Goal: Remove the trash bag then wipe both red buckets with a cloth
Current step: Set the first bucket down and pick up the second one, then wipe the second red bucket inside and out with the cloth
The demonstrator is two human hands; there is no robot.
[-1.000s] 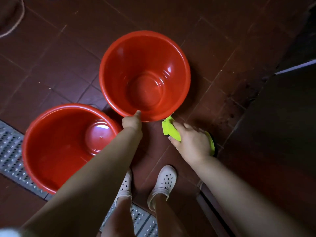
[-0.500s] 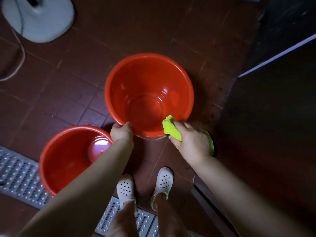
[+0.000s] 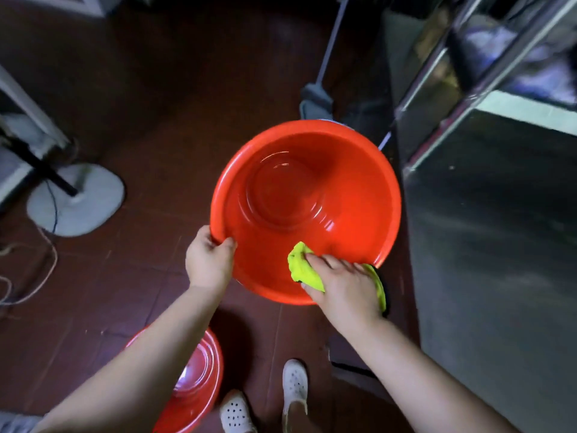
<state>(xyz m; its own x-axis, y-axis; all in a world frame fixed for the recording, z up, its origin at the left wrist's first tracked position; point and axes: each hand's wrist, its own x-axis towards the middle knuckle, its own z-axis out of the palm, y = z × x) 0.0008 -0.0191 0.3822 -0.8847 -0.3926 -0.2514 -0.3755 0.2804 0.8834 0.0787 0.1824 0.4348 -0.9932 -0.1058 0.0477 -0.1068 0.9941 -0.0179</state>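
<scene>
A red bucket is held up off the floor, tilted toward me, its inside bare. My left hand grips its near-left rim, thumb inside. My right hand holds a yellow-green cloth against the inner wall at the near-right rim. The second red bucket stands on the floor below, mostly hidden behind my left forearm. No trash bag is in view.
A stainless steel counter with shelves rises close on the right. A white fan base with a cord stands at left. A mop leans behind the bucket. My white shoes stand on dark red floor tiles.
The bucket has been lifted off the floor and tilted toward me. My right hand moved the cloth from outside the rim onto the inner wall. The view has swung upward.
</scene>
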